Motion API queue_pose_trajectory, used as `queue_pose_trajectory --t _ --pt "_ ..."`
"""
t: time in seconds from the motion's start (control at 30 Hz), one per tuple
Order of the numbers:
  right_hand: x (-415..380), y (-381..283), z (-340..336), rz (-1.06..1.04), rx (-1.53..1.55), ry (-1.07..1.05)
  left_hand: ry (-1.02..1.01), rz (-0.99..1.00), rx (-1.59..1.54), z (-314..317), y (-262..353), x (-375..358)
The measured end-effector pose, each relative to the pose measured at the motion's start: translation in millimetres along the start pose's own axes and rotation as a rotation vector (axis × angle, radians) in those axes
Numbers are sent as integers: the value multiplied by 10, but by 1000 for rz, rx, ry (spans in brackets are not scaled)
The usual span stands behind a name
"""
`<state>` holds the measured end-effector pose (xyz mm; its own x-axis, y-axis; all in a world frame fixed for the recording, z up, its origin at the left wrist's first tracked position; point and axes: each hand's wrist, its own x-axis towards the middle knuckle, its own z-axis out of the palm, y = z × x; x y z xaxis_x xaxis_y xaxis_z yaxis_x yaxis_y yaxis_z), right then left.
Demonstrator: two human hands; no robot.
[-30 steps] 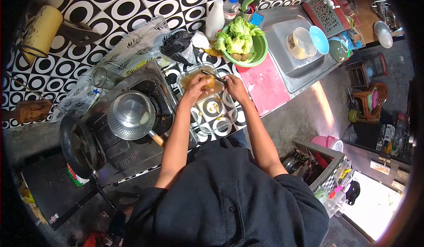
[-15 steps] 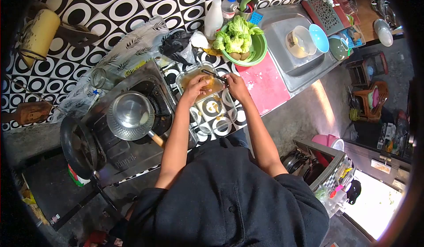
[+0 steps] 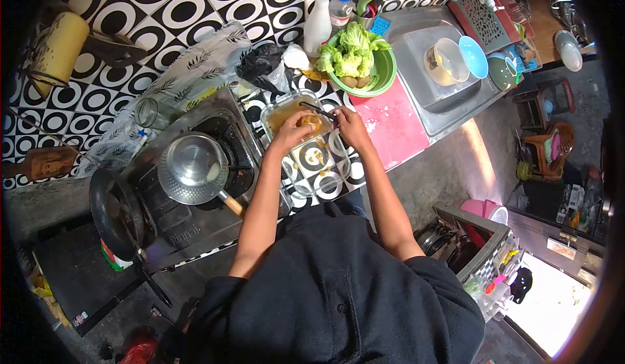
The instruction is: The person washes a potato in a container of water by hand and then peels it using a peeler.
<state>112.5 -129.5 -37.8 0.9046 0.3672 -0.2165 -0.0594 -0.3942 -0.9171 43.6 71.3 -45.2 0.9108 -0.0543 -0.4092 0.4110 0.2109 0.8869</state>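
Note:
My left hand [image 3: 293,131] is closed around a yellowish potato [image 3: 311,123], holding it over a clear container of brownish water [image 3: 278,114]. In my right hand [image 3: 351,128] is a slim black peeler [image 3: 317,109], its far end lying just above the potato; its exact blade shape is too small to make out. Below my hands, a clear glass dish [image 3: 345,174] stands on the patterned counter, with several bits of peel [image 3: 323,170] showing there. Behind them a green bowl [image 3: 388,72] holds leafy lettuce [image 3: 353,48] and brown potatoes [image 3: 351,81].
To the left, a metal saucepan [image 3: 193,168] sits on the stove [image 3: 185,234], beside a black frying pan [image 3: 107,204]. A pink cutting board [image 3: 400,126] lies at the right, before the sink [image 3: 449,113]. A white bottle [image 3: 317,28] stands behind the bowl.
My left hand has shifted slightly, and the potato shows a little more between my fingers. The peeler stays nearly in place; the whole view has moved slightly.

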Motion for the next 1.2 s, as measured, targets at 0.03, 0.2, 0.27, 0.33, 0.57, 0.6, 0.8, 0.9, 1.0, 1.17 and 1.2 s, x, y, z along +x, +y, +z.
queue_pose_trajectory --t 0.03,0.2,0.27,0.33,0.57,0.6,0.8,0.9,1.0,1.17,1.2 --pt "6 15 4 6 5 1 -20 17 -19 0 13 -7" --pt "11 -13 -9 27 47 -3 -55 38 -52 11 63 -12" --pt "-5 -53 -19 28 24 -8 -64 28 -62 -14 50 -6" --pt "3 -37 -19 25 2 -12 -66 17 -53 -22 74 -13" --pt "-6 -76 -35 14 -48 -13 -62 16 -40 14 139 -36" --pt "-10 -90 -33 2 -50 -10 -64 15 -35 7 130 -37" --pt "-15 -125 -45 0 -50 -15 -85 7 -28 -24 101 -17" --pt "-17 -120 -56 -5 -61 7 -97 9 -2 -17 114 -33" --pt "-3 -96 -67 -11 -37 16 -107 -2 -11 -19 118 -35" --pt "9 -78 -81 -10 -24 8 -60 -28 49 -35 62 -18" --pt "10 -75 -82 -7 -14 8 -30 -39 102 -18 72 -36"
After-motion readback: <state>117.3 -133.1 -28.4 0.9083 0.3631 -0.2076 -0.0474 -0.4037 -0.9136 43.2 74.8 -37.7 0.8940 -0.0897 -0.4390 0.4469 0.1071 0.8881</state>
